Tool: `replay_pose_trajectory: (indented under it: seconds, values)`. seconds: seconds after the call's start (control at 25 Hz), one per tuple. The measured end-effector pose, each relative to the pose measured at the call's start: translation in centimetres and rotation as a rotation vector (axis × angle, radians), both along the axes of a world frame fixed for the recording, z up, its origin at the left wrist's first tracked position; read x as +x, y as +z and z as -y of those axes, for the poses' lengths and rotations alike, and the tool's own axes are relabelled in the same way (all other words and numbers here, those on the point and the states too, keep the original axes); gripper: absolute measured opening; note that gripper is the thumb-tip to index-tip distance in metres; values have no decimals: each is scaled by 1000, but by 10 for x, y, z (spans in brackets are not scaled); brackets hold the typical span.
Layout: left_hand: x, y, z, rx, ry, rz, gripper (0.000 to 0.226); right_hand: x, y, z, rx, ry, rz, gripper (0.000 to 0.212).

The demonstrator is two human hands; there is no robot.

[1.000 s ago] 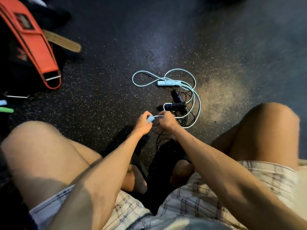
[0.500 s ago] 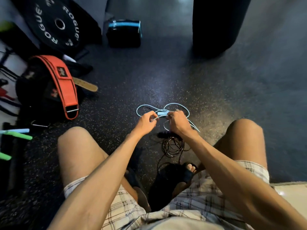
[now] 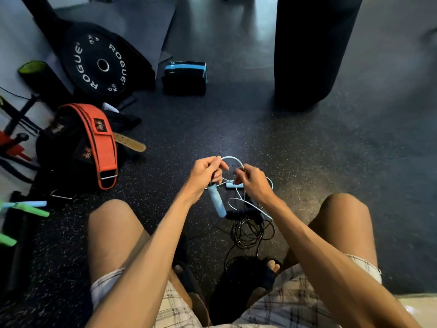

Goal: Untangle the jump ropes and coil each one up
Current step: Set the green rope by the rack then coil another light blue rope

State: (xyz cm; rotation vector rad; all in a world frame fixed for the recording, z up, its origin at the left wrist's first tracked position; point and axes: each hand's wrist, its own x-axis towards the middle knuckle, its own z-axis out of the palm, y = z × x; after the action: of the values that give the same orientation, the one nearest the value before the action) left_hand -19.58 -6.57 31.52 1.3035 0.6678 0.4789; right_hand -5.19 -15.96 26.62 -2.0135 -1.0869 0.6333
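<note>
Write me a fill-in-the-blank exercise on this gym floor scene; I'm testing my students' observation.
1. The left hand holds a light blue handle that hangs ____ from its grip.
2. The thin rope lying on the floor below the hands is coloured ____.
3. The white lettering on the weight plate reads ____.
4. The right hand pinches the light ____ rope.

Missing words: down; black; ROGUE; blue
</note>
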Motion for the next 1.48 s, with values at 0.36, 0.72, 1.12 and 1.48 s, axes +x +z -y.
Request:
replay_pose_trajectory:
  seconds: [0.36, 0.72, 1.12, 1.48]
  values:
    - [-6, 8, 2, -316, 126, 239, 30, -25, -24, 11, -113, -3, -253, 18]
    - [-28, -3, -12, -162, 578, 171, 30, -53, -14, -4, -7, 395, 24, 11]
    - [-62, 5, -14, 289, 178, -477, 32, -73, 35, -28, 318, 456, 88, 10]
    - [-84, 9, -18, -33, -176, -278, 48, -83, 58, -49, 292, 33, -144, 25]
